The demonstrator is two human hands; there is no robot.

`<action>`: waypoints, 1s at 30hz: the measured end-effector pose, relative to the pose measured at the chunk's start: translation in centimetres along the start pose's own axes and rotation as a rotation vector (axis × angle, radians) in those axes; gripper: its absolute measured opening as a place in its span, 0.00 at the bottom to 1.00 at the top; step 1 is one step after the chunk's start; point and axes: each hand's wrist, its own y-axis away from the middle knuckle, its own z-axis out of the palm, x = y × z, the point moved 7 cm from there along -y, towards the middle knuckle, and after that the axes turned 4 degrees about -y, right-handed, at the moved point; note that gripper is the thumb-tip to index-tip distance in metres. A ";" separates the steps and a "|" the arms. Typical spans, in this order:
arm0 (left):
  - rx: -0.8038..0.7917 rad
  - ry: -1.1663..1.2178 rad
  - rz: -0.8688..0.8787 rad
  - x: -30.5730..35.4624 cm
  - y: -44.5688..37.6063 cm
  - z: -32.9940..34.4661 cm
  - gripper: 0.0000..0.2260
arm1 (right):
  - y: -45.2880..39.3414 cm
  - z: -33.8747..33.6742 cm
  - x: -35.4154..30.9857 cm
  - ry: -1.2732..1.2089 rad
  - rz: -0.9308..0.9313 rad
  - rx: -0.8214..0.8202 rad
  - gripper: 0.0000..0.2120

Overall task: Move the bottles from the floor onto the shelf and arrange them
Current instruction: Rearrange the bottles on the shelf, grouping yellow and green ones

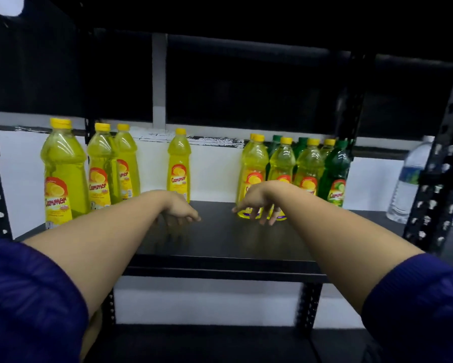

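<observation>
Yellow plastic bottles with yellow caps [63,171] stand upright on the black metal shelf [220,239], left and far right. Both hands hang empty with loose fingers: the left hand [179,212] near a lone middle bottle [179,166], the right hand [256,205] in front of the right cluster [296,166].

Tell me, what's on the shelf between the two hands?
Nothing: in the head view, only bare black shelf lies between the left hand and the right hand.

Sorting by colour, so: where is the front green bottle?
In the head view, the green bottle stands right of centre on the shelf, ending the cluster beside a yellow bottle.
</observation>
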 end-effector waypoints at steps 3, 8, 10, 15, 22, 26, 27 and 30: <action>-0.108 0.018 0.008 3.6 0.7 0.2 0.19 | 1.4 -1.9 3.2 0.002 0.033 0.054 0.25; 0.064 0.067 0.128 9.9 -0.4 -2.1 0.14 | 2.0 -5.9 7.5 -0.030 0.049 0.295 0.31; 0.208 0.110 0.182 12.1 -0.8 -3.3 0.12 | 2.4 -7.9 8.4 -0.025 0.000 0.483 0.29; 0.629 0.266 0.308 16.1 -1.5 -5.6 0.11 | 1.9 -10.8 9.9 -0.028 -0.161 0.857 0.38; 0.944 0.365 0.272 18.6 -5.3 -5.8 0.45 | -1.2 -12.5 9.9 -0.063 -0.353 1.052 0.45; 0.897 0.613 0.286 17.8 -9.0 -5.0 0.42 | -3.1 -12.9 9.6 -0.065 -0.391 0.996 0.51; 0.882 0.636 0.283 17.5 -9.9 -4.7 0.40 | -3.6 -12.9 9.5 -0.068 -0.392 0.984 0.52; 0.836 0.708 0.310 16.9 -11.8 -3.4 0.32 | -4.7 -12.5 9.4 -0.061 -0.389 1.029 0.52</action>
